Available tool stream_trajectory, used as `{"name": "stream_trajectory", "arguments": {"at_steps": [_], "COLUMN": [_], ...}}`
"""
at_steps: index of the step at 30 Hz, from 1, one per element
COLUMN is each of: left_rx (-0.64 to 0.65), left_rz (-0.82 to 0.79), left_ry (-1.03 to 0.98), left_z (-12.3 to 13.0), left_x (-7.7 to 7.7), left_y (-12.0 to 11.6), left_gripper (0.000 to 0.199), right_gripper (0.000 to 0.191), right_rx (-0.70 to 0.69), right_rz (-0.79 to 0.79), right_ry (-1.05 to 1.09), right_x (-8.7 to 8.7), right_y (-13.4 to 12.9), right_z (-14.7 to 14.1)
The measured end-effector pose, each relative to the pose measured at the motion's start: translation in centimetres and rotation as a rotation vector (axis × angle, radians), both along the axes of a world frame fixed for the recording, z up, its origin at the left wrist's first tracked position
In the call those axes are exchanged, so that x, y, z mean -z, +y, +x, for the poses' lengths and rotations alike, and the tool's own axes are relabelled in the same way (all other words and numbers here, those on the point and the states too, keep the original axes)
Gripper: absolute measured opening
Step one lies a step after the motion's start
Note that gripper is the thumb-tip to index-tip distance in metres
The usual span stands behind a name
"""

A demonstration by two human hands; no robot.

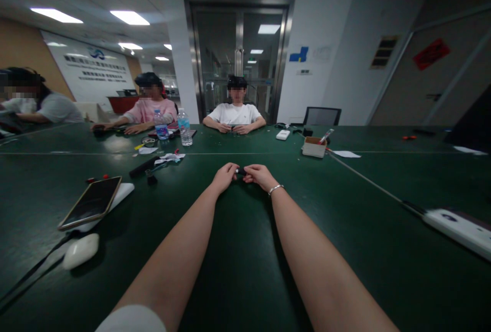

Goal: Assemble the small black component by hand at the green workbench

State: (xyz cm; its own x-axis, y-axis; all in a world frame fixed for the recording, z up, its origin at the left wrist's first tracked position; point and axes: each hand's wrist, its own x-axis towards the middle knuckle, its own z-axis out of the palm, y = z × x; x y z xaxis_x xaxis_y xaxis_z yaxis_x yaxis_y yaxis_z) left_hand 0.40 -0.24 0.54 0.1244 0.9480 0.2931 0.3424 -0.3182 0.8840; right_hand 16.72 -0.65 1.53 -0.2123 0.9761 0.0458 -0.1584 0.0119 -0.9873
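Note:
Both arms stretch forward over the green table (245,250), and the hands meet near its middle. Between them is a small black piece (241,171) with a pale, metallic-looking end at its left; its exact kind is too small to make out. My left hand (224,177) pinches the pale left end between thumb and fingers. Closed on the dark right end is my right hand (261,176), with a silver bracelet (275,189) at its wrist. The fingertips hide part of the piece.
At left, a phone (93,202) leans on a white object, beside a white rounded case (81,251) and cables. Water bottles (184,127) stand farther back. A small box (314,147) and a power strip (458,227) lie right. Several people sit around the table.

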Motion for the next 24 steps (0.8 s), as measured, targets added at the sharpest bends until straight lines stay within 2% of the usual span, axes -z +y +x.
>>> {"name": "stream_trajectory", "arguments": {"at_steps": [4,11,24], "left_rx": [-0.029,0.021,0.002], "left_rz": [-0.015,0.025,-0.007], "left_ry": [-0.011,-0.013,-0.009], "left_z": [0.06,-0.05,-0.1], "left_x": [0.02,0.55,0.36], "left_y": [0.09,0.67,0.52], "left_gripper": [0.027,0.027,0.028], "right_gripper": [0.006,0.006,0.003], "right_rx": [0.014,-0.002,0.001], "right_rz": [-0.015,-0.015,-0.018], "right_ry": [-0.012,0.004,0.006], "right_x": [-0.03,-0.15,-0.26], "right_y": [0.02,-0.15,-0.11], "right_z": [-0.06,-0.01,-0.01]}}
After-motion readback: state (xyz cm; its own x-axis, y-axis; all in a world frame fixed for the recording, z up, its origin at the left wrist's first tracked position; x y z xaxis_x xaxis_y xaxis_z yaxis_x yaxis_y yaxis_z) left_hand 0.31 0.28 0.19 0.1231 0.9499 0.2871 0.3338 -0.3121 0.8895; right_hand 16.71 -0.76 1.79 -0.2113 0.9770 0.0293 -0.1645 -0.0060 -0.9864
